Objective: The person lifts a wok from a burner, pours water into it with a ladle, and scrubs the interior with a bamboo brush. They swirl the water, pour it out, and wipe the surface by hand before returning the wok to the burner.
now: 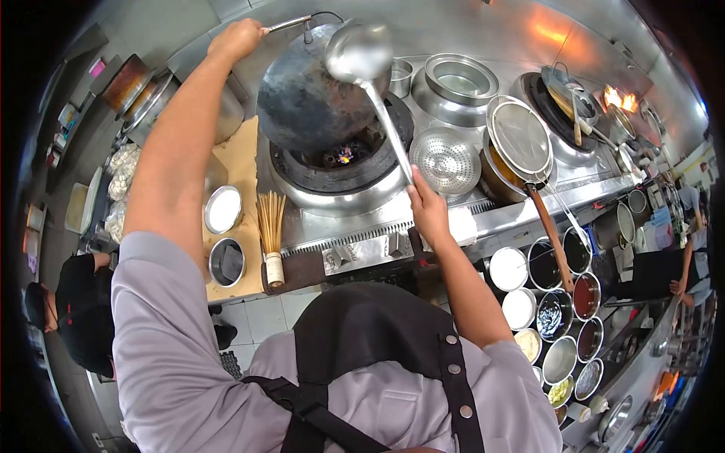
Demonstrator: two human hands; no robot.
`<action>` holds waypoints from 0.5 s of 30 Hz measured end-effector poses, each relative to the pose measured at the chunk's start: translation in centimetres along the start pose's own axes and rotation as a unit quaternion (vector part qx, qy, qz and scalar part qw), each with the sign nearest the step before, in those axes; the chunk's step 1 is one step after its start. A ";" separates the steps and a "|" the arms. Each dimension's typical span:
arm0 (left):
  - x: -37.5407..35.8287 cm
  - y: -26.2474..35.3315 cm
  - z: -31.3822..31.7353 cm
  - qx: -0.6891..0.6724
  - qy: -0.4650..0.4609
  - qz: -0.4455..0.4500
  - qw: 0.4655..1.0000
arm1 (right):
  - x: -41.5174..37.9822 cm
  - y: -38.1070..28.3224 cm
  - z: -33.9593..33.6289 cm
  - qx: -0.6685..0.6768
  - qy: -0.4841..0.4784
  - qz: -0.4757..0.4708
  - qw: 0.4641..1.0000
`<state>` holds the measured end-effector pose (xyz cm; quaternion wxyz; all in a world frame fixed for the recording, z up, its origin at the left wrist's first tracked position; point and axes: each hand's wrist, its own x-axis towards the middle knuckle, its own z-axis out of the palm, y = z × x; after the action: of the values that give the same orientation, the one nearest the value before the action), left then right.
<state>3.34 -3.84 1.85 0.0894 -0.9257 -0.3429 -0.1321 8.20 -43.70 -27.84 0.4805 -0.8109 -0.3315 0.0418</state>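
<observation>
At the upper left, my left hand (239, 41) is closed around a short metal handle (288, 23), whose far end meets a thin dark loop at the wok's rim. The blackened wok (313, 94) is tipped up over the burner (336, 177), its outer underside toward me; its inside is hidden. A small flame (345, 156) shows beneath it. My right hand (429, 210) grips the lower end of a long steel ladle (388, 124). The ladle's round bowl is raised in front of the wok's upper right edge.
A perforated strainer (445, 160) and a mesh sieve (519, 137) lie to the right, near a steel basin (461, 78). Several seasoning pots (560, 361) crowd the lower right. A bamboo brush (270, 226) stands left of the burner. Another person (84, 313) is at far left.
</observation>
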 end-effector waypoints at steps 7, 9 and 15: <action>-0.4 -0.3 0.3 0.005 0.013 -0.005 1.000 | -0.5 -1.6 -0.4 0.122 0.043 0.030 0.991; -0.3 -0.9 0.7 -0.016 0.036 0.014 0.999 | 2.0 -1.4 -0.7 0.069 0.043 -0.022 0.996; -0.3 -0.1 0.2 0.013 0.011 0.004 1.000 | 3.4 -2.3 -2.4 0.152 0.063 -0.018 0.986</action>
<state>3.11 -3.87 1.56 0.1054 -0.9245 -0.3394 -0.1379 10.65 -42.76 -23.89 0.6187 -0.7234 -0.3046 0.0322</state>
